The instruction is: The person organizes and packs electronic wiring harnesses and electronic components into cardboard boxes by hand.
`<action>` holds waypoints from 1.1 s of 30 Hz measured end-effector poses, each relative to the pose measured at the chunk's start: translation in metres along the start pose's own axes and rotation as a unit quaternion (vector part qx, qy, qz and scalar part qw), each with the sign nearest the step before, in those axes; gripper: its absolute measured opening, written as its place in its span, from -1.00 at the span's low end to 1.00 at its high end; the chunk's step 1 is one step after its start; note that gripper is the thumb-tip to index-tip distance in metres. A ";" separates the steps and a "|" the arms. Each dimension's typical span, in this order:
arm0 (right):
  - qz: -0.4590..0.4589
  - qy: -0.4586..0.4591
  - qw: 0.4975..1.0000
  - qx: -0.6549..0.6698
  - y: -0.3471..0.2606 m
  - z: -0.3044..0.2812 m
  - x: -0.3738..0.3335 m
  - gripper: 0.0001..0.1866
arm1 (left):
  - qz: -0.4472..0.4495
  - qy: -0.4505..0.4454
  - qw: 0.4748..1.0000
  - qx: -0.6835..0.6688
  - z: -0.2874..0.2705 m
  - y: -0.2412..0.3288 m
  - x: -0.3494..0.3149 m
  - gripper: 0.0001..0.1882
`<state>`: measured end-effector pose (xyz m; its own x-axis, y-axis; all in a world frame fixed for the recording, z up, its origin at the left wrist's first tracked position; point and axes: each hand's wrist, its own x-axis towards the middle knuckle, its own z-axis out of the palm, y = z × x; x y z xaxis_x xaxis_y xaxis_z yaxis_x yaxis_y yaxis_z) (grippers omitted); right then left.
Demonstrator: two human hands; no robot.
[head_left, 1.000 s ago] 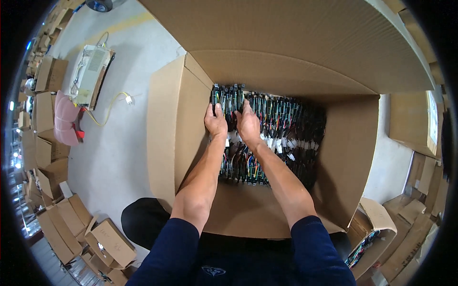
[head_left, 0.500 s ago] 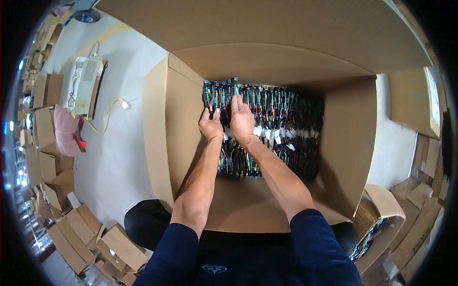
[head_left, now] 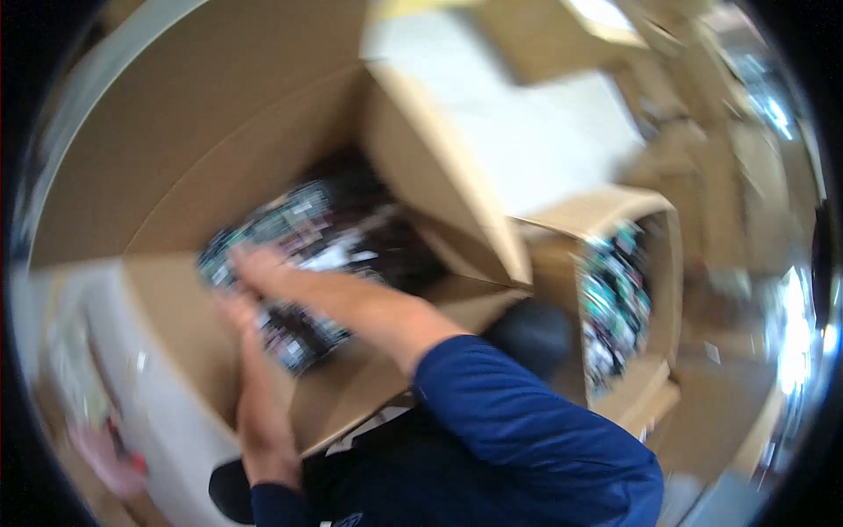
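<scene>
The view is blurred by motion. A large open cardboard box (head_left: 202,167) holds rows of dark green and black packets (head_left: 307,215). Both my arms, in blue sleeves, reach into its left end. My right hand (head_left: 259,263) lies on the packets near the box's left wall. Just below it, my left hand (head_left: 230,309) touches the same packets. The blur hides whether the fingers of either hand close on anything.
A box flap (head_left: 439,176) stands up between the big box and a smaller open cardboard box (head_left: 654,263) at the right that holds similar packets (head_left: 615,303). Pale floor (head_left: 544,132) and more cartons lie beyond. A pink object (head_left: 110,457) lies at the lower left.
The camera has swung sharply right and tilted, so the big box now sits at the left and the smaller box has come into view. My hands remain at the packets' left end.
</scene>
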<state>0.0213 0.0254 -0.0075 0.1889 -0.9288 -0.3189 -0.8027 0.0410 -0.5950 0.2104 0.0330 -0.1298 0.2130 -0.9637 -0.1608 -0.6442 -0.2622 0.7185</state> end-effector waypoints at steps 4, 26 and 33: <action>-0.126 -0.079 0.958 -0.244 0.047 -0.110 -0.053 -0.69 | 0.136 0.058 0.952 0.268 0.027 0.075 -0.023 -0.64; 0.325 0.295 0.864 -0.248 0.397 -0.196 -0.691 -0.59 | 0.217 -0.384 0.896 0.043 -0.039 0.231 -0.287 -0.55; 0.220 0.541 0.811 -0.047 0.370 -0.201 -0.662 -0.84 | 0.166 -0.356 0.916 0.079 -0.050 0.224 -0.279 -0.56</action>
<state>-0.5143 0.5814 0.1320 -0.6925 -0.6137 0.3792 -0.7074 0.4747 -0.5236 0.0435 0.2456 0.1093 -0.5111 -0.7651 -0.3917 -0.6969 0.1021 0.7099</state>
